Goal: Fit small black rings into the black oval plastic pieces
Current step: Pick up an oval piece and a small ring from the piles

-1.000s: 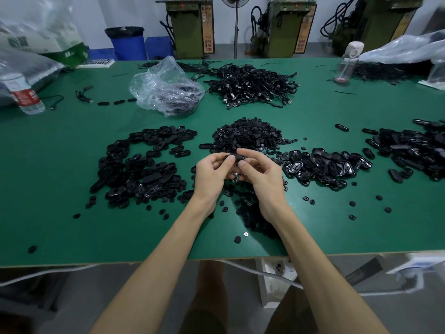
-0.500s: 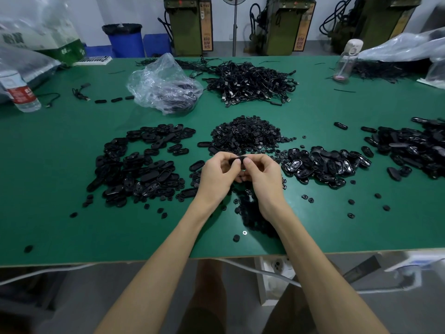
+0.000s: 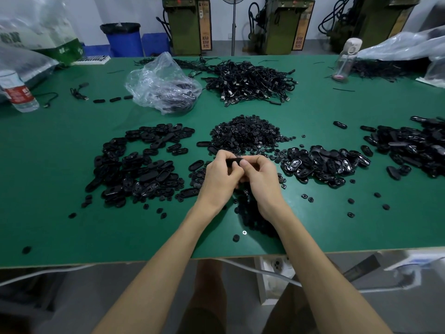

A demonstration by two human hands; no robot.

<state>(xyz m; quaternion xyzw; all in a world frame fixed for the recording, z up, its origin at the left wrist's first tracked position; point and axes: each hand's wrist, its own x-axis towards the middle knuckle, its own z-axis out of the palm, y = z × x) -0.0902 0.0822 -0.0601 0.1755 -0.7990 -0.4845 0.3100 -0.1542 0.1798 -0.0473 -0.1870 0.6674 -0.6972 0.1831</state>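
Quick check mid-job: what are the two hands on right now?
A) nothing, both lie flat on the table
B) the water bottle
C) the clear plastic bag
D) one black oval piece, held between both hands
D: the left hand and the right hand meet over the green table, and their fingertips pinch a single black oval piece between them.

Both forearms bare, reaching fwd past the counter (image 3: 72,237) edge, converging. Left grip (image 3: 220,179) & right grip (image 3: 262,182) touch, backs up, fingers curled, both pinching one black oval piece (image 3: 234,161) btwn them.
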